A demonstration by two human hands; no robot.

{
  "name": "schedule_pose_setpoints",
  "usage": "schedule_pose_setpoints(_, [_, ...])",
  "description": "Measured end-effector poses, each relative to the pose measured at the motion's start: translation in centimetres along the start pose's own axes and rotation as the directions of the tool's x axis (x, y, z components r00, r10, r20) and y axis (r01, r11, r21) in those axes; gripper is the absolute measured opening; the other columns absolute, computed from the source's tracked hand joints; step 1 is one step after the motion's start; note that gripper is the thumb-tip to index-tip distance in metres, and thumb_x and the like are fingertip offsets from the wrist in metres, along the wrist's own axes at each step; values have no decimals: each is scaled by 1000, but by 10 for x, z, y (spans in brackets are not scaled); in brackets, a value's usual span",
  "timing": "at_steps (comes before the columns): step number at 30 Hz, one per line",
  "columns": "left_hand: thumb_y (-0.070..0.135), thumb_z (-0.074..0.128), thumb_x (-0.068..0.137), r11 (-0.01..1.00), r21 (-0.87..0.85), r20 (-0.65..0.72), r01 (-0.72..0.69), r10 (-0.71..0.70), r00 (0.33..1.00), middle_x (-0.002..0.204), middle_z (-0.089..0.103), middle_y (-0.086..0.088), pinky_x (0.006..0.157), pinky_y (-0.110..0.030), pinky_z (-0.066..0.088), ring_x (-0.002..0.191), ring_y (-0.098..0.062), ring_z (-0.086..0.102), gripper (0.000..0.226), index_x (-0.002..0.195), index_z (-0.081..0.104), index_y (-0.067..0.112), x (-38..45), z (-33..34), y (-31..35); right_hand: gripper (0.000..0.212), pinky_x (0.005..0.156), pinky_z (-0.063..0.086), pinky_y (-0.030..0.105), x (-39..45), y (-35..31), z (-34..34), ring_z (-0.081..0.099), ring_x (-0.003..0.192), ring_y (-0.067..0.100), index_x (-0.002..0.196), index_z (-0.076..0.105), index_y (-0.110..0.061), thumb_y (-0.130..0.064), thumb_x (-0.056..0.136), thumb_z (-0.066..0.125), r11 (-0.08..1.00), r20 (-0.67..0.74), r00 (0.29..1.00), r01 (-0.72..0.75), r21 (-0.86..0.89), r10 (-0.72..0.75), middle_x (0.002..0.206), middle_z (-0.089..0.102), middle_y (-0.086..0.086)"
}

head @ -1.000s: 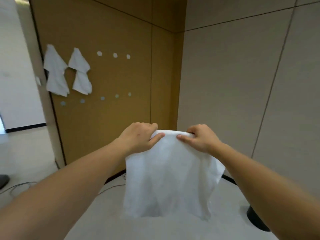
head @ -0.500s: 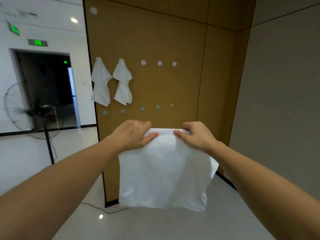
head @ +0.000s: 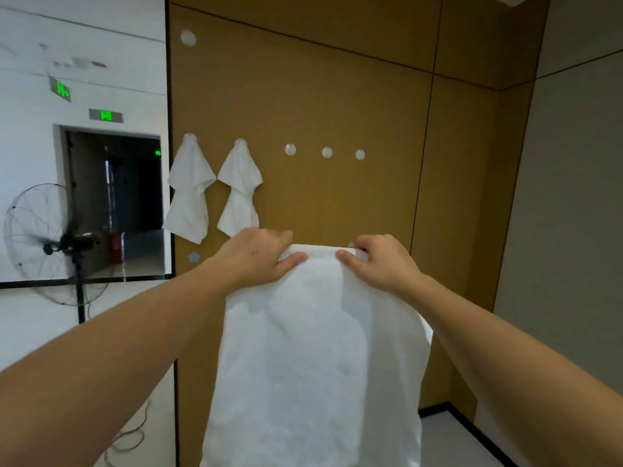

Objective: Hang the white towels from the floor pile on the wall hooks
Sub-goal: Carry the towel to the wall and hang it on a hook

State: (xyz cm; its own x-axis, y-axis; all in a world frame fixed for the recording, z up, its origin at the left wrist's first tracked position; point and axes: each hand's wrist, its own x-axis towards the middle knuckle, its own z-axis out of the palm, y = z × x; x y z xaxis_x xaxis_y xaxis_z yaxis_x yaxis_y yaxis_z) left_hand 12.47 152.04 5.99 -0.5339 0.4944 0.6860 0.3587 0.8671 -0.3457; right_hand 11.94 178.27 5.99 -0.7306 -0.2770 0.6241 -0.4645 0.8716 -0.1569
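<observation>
White towel (head: 313, 358), ochre wall panel (head: 337, 96), green signs (head: 106, 115)

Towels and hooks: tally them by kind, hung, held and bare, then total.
Hung towels: 2
Held towel: 1, gripped by left hand and right hand
Bare round hooks in the towel row: 3
Total: 6
</observation>
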Motion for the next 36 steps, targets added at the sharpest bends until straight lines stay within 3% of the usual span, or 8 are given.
schedule_pose_setpoints(3, [72,17,91,999,-27,-11,41,-42,999,63,41,15,50,-23,32,55,-7,46,46,80,35,30,46,38,-32,40,50,30,26,59,23,16,50,64,8,66,48,-31,-64,88,45,1000,-46,999,19,-6,-19,66,52,-14])
schedule_pose_setpoints(6, [72,17,90,995,-51,-18,89,-90,996,68,49,11,55,-25,40,59,-8,49,47,82,38,31,96,74,-63,38,57,44,30,123,51,33,55,67,11,74,57,-29,-62,88,44,1000,-72,997,24,-5,-24,69,57,-12])
schedule_pose_setpoints(15, [58,48,92,914,-291,-52,282,-309,950,81,60,8,65,-25,40,76,-10,56,28,93,52,30,211,142,-114,18,59,51,32,266,124,75,58,71,13,96,48,-36,-51,88,52,982,-234,968,124,141,-89,80,61,-8])
schedule_pose_setpoints(17, [49,55,91,884,-356,-89,305,-357,930,78,59,8,61,-24,39,74,-9,56,19,94,50,30,234,159,-122,14,52,48,28,290,140,87,57,62,14,99,43,-37,-43,93,53,969,-296,935,231,91,-195,74,60,-7])
schedule_pose_setpoints(20, [33,61,89,871,-408,-198,273,-376,905,74,58,11,61,-21,39,70,-5,55,12,93,49,33,264,184,-130,5,47,35,21,323,161,107,57,56,16,98,55,-25,-29,95,57,891,-390,810,447,-74,-438,68,58,-10])
schedule_pose_setpoints(25, [11,61,87,953,-200,-283,228,-279,918,77,59,17,68,-16,37,70,1,50,24,93,76,28,317,231,-145,18,61,48,34,388,206,140,63,71,26,106,73,-15,-25,95,63,821,-397,730,558,-124,-556,82,70,6])
schedule_pose_setpoints(30, [13,59,89,970,178,-224,165,-123,967,76,53,1,54,-29,46,58,-19,51,33,115,71,30,347,261,-172,18,55,39,29,461,232,162,55,56,28,102,77,-17,-28,88,72,793,-460,664,583,-176,-590,65,57,9])
schedule_pose_setpoints(36, [17,53,91,903,374,-166,213,-161,973,82,56,-6,53,-27,40,60,-22,52,41,129,59,31,374,300,-213,18,48,34,25,539,234,204,50,46,28,97,78,-16,-21,81,79,763,-504,594,598,-244,-627,58,51,11])
